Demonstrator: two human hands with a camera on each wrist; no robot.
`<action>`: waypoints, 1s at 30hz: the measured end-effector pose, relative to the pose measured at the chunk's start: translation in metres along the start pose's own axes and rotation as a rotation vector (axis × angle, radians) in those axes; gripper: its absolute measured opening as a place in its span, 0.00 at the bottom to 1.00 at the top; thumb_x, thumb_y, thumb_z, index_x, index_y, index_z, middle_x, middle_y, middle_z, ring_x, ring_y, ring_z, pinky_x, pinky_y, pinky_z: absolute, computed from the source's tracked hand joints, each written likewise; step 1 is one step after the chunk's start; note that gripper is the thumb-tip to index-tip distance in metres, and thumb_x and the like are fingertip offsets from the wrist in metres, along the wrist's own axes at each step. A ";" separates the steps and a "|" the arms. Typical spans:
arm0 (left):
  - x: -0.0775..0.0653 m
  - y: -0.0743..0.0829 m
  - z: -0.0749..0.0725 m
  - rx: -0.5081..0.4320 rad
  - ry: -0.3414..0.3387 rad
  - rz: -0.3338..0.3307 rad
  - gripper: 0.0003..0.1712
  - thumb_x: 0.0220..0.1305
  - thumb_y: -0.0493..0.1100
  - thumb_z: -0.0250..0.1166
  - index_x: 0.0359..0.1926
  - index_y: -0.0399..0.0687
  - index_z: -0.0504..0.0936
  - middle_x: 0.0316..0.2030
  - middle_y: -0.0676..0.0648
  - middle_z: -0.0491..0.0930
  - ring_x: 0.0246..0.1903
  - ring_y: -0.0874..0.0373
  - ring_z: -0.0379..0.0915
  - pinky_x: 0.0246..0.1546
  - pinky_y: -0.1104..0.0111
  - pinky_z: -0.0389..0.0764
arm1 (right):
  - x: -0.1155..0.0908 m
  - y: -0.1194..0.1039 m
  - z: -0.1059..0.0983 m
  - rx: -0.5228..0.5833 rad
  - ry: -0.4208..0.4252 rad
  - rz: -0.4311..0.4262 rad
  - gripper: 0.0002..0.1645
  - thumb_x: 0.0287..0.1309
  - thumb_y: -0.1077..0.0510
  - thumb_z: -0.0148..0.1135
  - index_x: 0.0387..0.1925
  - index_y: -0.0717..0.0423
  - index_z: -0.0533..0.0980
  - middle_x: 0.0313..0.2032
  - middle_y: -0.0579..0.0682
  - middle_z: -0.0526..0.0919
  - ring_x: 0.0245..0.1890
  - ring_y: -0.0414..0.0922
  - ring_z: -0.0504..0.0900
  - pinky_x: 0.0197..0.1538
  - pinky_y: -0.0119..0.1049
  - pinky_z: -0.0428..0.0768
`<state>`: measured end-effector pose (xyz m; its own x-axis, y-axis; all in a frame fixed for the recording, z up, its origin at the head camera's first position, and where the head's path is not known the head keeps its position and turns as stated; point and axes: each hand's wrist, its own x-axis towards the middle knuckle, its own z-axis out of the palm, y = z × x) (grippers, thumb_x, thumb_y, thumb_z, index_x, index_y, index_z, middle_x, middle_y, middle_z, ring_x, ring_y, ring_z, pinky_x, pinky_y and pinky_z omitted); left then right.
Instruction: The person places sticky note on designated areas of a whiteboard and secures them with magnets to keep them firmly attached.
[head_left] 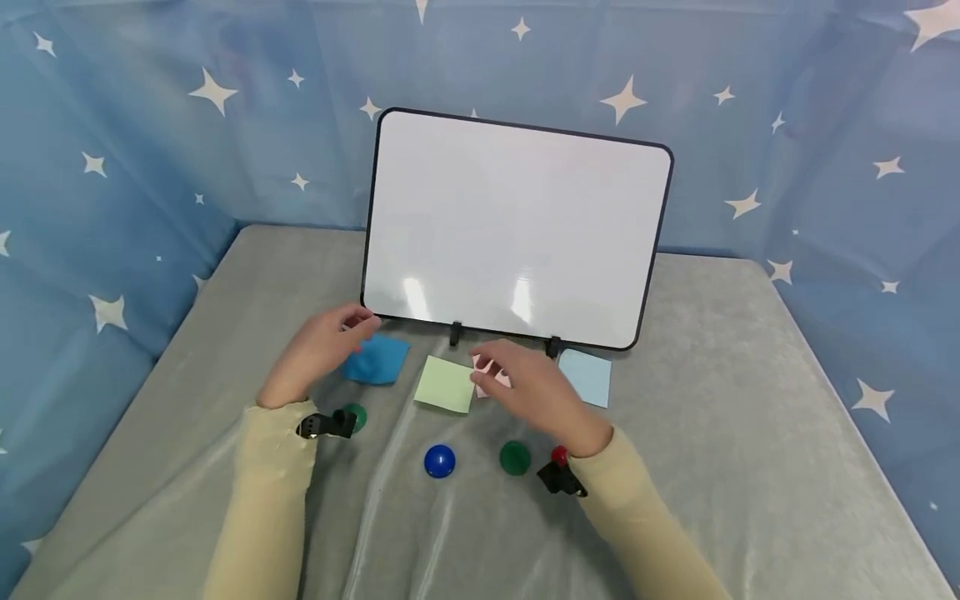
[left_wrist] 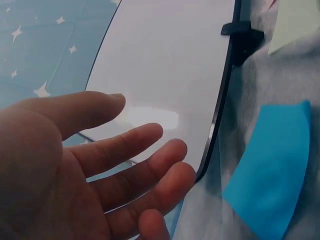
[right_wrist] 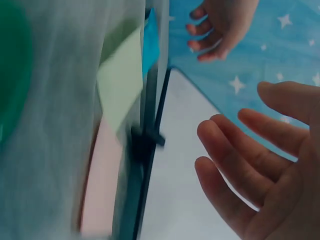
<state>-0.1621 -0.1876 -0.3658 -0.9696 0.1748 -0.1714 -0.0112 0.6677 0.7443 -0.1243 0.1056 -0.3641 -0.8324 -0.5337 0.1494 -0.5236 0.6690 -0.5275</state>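
Observation:
My left hand (head_left: 322, 348) hovers near the lower left corner of a whiteboard (head_left: 517, 225), over a bright blue paper square (head_left: 380, 362). Its fingers are relaxed and hold nothing, as the left wrist view shows. To the right, my right hand (head_left: 536, 392) hangs over a pink paper square (head_left: 480, 385), partly covering it. In the right wrist view its fingers (right_wrist: 220, 145) are loosely bent around nothing. Between the hands lies a light green paper square (head_left: 444, 385). A pale blue square (head_left: 586, 377) lies beyond the right hand.
Black clips (head_left: 455, 333) support the whiteboard's lower edge. Nearer me on the grey cloth (head_left: 712, 467) lie a blue round magnet (head_left: 439, 461), a green one (head_left: 515, 457), a second green one (head_left: 360, 416) and a red one (head_left: 559, 455), the last two partly hidden by the wrists. Starry blue curtains surround the table.

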 end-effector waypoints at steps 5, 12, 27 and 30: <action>0.001 -0.008 -0.003 0.025 0.012 0.018 0.25 0.64 0.59 0.48 0.49 0.46 0.74 0.47 0.45 0.72 0.46 0.48 0.68 0.45 0.56 0.66 | 0.010 -0.019 0.016 0.033 -0.101 0.013 0.22 0.60 0.46 0.51 0.54 0.47 0.70 0.44 0.41 0.76 0.36 0.32 0.74 0.37 0.29 0.73; 0.003 -0.015 -0.001 0.012 -0.027 -0.092 0.30 0.63 0.62 0.46 0.52 0.43 0.72 0.44 0.40 0.73 0.39 0.48 0.71 0.38 0.60 0.69 | 0.025 -0.045 0.041 0.018 -0.187 -0.040 0.20 0.59 0.47 0.53 0.53 0.45 0.70 0.43 0.43 0.76 0.35 0.34 0.75 0.35 0.28 0.73; 0.014 -0.037 0.006 0.070 -0.042 -0.087 0.23 0.65 0.50 0.51 0.55 0.41 0.69 0.47 0.39 0.72 0.40 0.49 0.71 0.36 0.60 0.72 | 0.048 -0.074 0.082 -0.064 -0.315 -0.055 0.15 0.61 0.54 0.51 0.47 0.49 0.77 0.48 0.43 0.75 0.41 0.35 0.75 0.39 0.26 0.73; 0.013 -0.039 0.006 0.052 -0.070 -0.092 0.24 0.64 0.49 0.52 0.57 0.41 0.67 0.49 0.38 0.70 0.42 0.48 0.69 0.38 0.59 0.71 | 0.047 -0.076 0.088 -0.062 -0.369 -0.070 0.14 0.60 0.54 0.53 0.47 0.48 0.76 0.47 0.43 0.74 0.42 0.35 0.74 0.41 0.26 0.72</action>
<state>-0.1727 -0.2074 -0.4006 -0.9455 0.1601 -0.2836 -0.0849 0.7197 0.6891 -0.1079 -0.0156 -0.3903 -0.6787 -0.7221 -0.1340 -0.5964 0.6484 -0.4732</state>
